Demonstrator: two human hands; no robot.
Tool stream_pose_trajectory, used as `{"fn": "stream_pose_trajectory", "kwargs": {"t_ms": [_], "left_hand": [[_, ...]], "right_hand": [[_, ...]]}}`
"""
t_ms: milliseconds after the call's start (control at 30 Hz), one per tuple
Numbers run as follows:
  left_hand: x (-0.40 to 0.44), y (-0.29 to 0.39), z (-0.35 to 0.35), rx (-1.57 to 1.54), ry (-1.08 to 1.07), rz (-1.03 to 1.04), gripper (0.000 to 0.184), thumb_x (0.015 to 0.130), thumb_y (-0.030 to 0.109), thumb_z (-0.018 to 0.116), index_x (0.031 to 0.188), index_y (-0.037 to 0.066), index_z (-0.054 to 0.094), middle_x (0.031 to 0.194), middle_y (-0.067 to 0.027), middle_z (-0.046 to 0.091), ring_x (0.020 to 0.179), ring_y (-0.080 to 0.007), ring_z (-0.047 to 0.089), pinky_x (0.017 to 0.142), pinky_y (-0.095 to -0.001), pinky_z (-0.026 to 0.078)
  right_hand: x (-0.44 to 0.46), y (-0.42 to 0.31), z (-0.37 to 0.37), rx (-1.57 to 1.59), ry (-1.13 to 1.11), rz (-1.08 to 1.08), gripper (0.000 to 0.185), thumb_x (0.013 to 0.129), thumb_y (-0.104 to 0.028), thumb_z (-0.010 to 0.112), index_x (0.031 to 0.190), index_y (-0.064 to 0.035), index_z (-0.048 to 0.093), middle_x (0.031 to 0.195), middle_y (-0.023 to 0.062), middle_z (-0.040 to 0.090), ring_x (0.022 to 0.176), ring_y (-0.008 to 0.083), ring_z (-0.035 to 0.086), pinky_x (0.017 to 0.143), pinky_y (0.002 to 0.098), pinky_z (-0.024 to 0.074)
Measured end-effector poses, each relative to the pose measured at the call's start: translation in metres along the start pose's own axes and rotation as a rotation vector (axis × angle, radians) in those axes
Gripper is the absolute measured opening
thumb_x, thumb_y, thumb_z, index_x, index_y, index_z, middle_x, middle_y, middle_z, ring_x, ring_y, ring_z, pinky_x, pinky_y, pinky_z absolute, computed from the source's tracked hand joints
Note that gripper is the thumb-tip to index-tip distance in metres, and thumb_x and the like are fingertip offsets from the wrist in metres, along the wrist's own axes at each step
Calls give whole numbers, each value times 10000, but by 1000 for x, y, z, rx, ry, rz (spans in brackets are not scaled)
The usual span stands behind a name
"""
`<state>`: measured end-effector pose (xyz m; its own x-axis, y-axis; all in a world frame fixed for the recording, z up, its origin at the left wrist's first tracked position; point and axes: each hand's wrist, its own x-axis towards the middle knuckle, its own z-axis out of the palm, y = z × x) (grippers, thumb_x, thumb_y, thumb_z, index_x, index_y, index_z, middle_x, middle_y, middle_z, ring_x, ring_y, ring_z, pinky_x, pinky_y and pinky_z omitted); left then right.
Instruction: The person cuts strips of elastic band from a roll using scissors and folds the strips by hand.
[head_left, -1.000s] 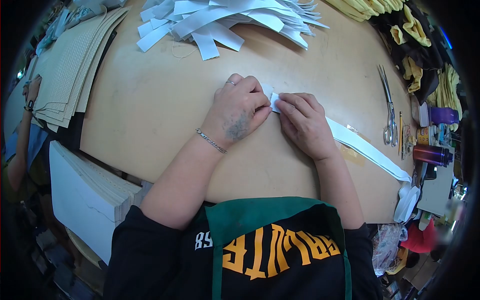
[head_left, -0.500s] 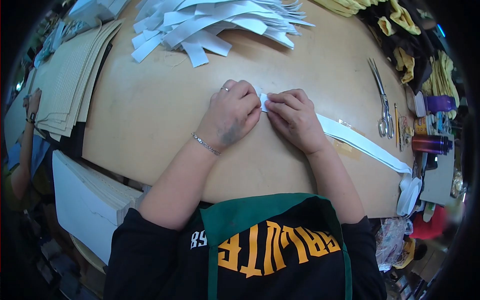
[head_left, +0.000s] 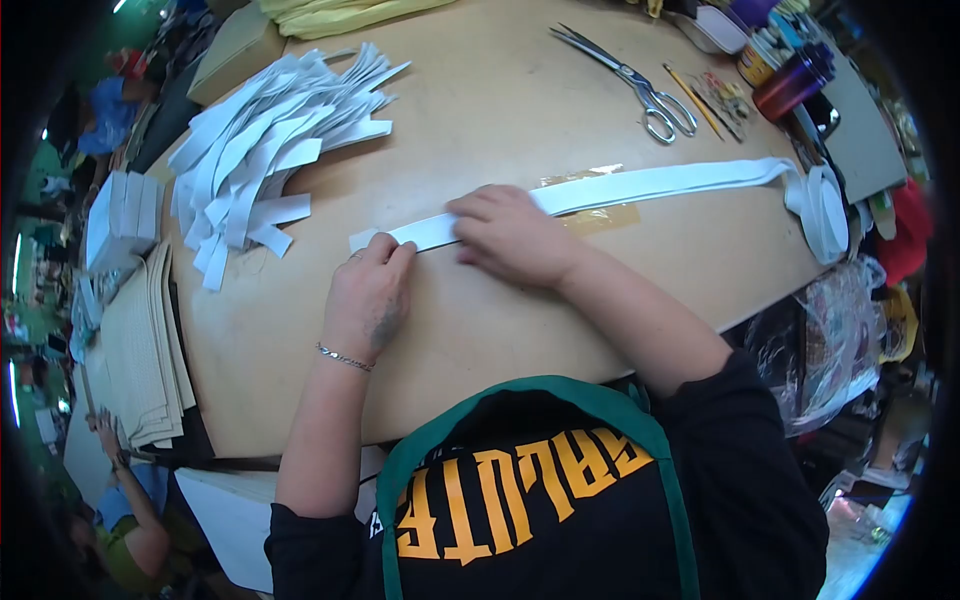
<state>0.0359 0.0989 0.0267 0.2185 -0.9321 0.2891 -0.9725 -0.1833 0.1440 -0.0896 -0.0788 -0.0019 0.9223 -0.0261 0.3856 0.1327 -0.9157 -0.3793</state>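
Observation:
A long white fabric band (head_left: pixel 650 188) stretches across the table, its right end gathered into a loose coil (head_left: pixel 823 215). My left hand (head_left: pixel 370 295) is closed on the band close to its left end, thumb and fingers pressed together there. Just to the right, my right hand (head_left: pixel 515 235) lies over the band, thumb apart from the fingers and touching it. That hand is slightly blurred, and its palm side is hidden. A short pale piece of the band's end shows beyond my left fingertips.
Cut white strips (head_left: pixel 260 140) are heaped at the upper left. Scissors (head_left: pixel 640 85), a pencil (head_left: pixel 690 98) and a purple bottle (head_left: pixel 795 82) are at the upper right. Clear and brown tape (head_left: pixel 605 218) sticks to the table. Another person's arm (head_left: pixel 140 510) shows at lower left.
My hands were close together pinching the band's end. My left hand has moved left with that end, while my right hand has opened over the band. The view has turned right.

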Motion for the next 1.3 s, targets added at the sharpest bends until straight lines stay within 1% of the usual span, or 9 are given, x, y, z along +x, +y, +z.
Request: {"fn": "stream_pose_trajectory", "kwargs": {"t_ms": [133,433,633,700,800,900,1000,1133,1300], "left_hand": [[3,0,-4,-11,-91,-30,154,761,5,549,897,65,588,852,-93,554,705,-288,586,617,-367,485],[15,-4,-11,14,-187,31,96,768,23,544,852,64,566,847,-101,556,707,-305,584,620,-381,480],[29,14,-14,164,-289,10,65,771,58,544,833,38,544,823,-111,550,738,-311,578,637,-389,474],[37,22,-10,195,-241,60,104,769,74,554,864,32,553,839,-117,563,752,-311,582,655,-379,480],[62,42,14,-144,34,75,226,826,153,551,1027,51,564,1047,-146,566,973,-334,566,788,-438,476],[81,66,36,39,-73,-119,404,901,305,490,1257,115,472,1330,-168,413,1253,-376,371,923,-591,362],[95,71,48,46,-216,-270,537,919,465,402,1379,193,345,1462,-144,226,1366,-387,128,951,-711,193],[96,63,55,64,-306,-300,626,889,549,386,1416,230,278,1481,-143,182,1367,-394,113,968,-708,161],[94,61,57,28,-290,-304,645,872,564,405,1415,236,289,1487,-143,171,1371,-382,110,973,-704,151]], "right_hand": [[-44,27,-44,-60,-53,163,134,800,-185,595,899,-97,578,1135,47,563,1111,255,479,954,409,351],[-61,20,-44,-341,17,157,151,819,-129,488,926,-80,582,1148,68,546,1185,255,434,1026,457,309],[-63,1,-34,-349,57,183,156,781,-101,474,874,-30,577,923,80,527,1005,240,477,895,398,393],[-60,-3,-36,-401,6,214,191,778,-112,504,927,-25,585,959,63,529,1020,230,482,877,371,396],[-60,-4,-36,-428,-9,242,220,772,-125,524,956,-25,593,979,49,533,1028,222,485,846,351,402],[-60,-4,-35,-400,22,246,225,770,-127,527,959,-27,599,971,45,536,1023,221,488,818,346,407],[-61,-2,-33,-379,84,229,153,788,-137,514,876,-41,596,927,49,541,1007,219,479,789,350,404],[-62,2,-39,-333,72,224,130,781,-124,539,868,-48,601,954,61,570,985,247,493,791,374,421],[-66,101,-99,-188,409,481,287,777,-97,630,1061,-68,601,1044,102,572,1026,292,513,886,362,418]]}}
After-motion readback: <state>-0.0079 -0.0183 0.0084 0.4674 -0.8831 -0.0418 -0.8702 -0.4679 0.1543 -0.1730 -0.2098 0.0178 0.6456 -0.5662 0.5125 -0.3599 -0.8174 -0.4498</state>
